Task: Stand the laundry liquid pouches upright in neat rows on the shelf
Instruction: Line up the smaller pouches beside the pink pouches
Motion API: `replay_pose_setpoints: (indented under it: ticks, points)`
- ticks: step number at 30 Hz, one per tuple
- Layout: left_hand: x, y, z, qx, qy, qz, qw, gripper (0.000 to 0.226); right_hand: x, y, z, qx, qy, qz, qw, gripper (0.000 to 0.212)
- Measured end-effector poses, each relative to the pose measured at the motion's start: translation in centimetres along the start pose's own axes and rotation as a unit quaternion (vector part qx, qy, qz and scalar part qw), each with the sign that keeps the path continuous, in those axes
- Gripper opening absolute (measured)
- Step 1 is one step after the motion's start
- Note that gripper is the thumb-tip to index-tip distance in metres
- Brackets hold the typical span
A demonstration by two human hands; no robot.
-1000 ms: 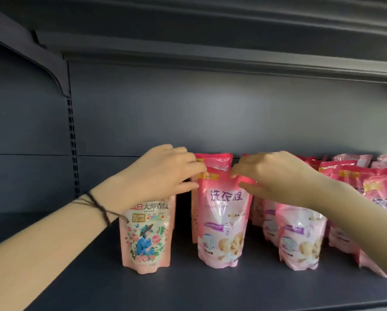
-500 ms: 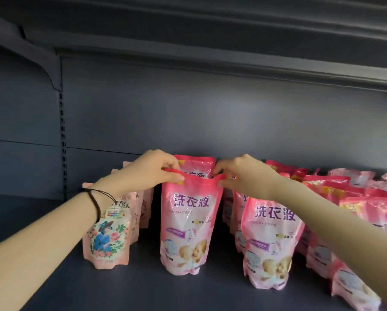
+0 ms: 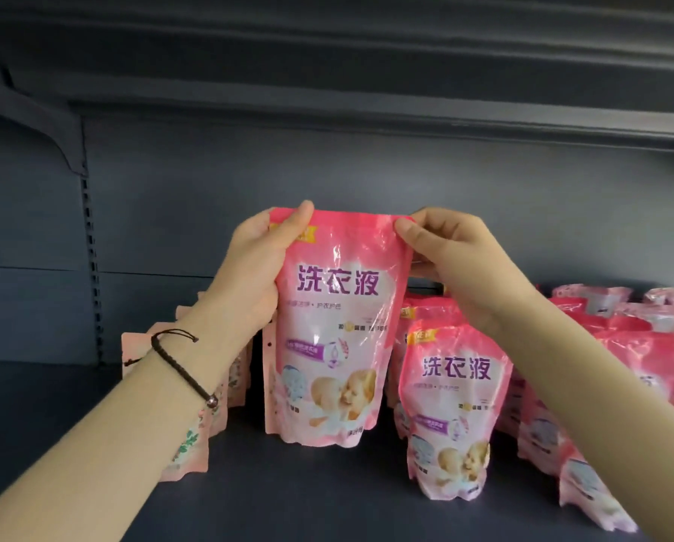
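Note:
Both hands hold one pink laundry liquid pouch with purple lettering and a baby picture, raised above the dark shelf board. My left hand grips its upper left corner and side. My right hand pinches its upper right corner. To its right another pouch of the same kind stands upright, with several more pink pouches crowded behind and beside it. At the left, paler floral pouches stand partly hidden behind my left forearm.
The dark grey back panel and a slotted upright close the rear. The shelf above overhangs with a bracket at the left. Bare shelf board lies at the front and far left.
The pouch went from standing on the shelf, held by its top edge, to lifted up and closer to the camera. Both hands rose with it.

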State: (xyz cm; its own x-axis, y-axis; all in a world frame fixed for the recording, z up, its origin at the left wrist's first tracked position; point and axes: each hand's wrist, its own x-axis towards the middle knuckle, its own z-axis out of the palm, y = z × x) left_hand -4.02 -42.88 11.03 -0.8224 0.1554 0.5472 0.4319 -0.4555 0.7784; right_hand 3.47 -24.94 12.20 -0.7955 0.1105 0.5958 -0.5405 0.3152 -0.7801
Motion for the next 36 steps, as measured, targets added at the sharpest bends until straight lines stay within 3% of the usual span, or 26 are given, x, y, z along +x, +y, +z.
replay_pose_setpoints:
  ticks: [9,14,17,25,31,36]
  points:
    - [-5.7,-5.2,7.7,-0.05,0.046,-0.001,0.998,0.023,-6.4,3.2,-4.3,0.125,0.135,0.007,0.983,0.026]
    - [-8.9,-9.7,10.9,-0.018,0.061,-0.02,0.998,0.02,-9.2,7.7,-7.0,0.07,0.194,-0.009,0.979,0.029]
    - [-9.8,-11.3,12.2,0.015,0.074,-0.011,0.997,0.016,-9.7,9.8,-7.8,0.055,0.209,-0.007,0.976,0.03]
    - [-11.0,-13.5,13.5,0.12,0.148,0.144,0.971,0.024,-11.8,12.6,-7.1,0.023,0.224,-0.031,0.974,0.019]
    - [-12.8,-16.1,13.1,0.141,0.168,0.147,0.964,0.037,-13.4,14.5,-5.8,0.014,0.249,-0.015,0.968,0.034]
    - [-12.3,-16.4,13.3,0.169,0.163,0.163,0.958,0.035,-13.1,14.7,-5.7,-0.002,0.257,-0.023,0.966,0.032]
